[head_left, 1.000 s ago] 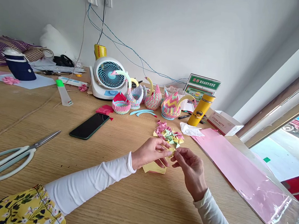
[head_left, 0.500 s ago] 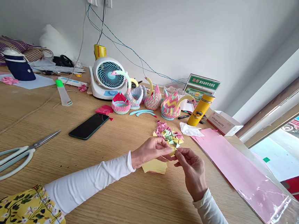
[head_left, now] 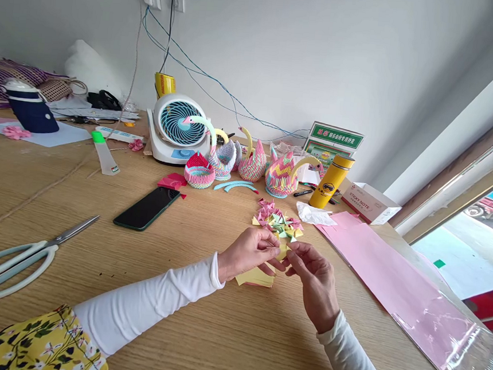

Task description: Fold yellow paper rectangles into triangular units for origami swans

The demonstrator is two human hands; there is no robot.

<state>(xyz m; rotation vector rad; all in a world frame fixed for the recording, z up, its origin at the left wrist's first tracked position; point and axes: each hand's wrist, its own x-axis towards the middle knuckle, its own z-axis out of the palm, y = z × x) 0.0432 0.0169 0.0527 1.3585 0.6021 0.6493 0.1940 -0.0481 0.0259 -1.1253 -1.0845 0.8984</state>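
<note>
Lying near left hand [head_left: 244,255]: phone [head_left: 146,208].

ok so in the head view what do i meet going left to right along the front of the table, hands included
Scissors, black phone, left hand, pinched yellow paper, right hand, pink sheets.

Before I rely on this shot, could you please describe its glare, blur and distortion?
Head view: glare streaks the clear plastic, lower right; the scissors, far left, seem stretched by the lens; the yellow paper shows little blur, though too small for fine detail.
</note>
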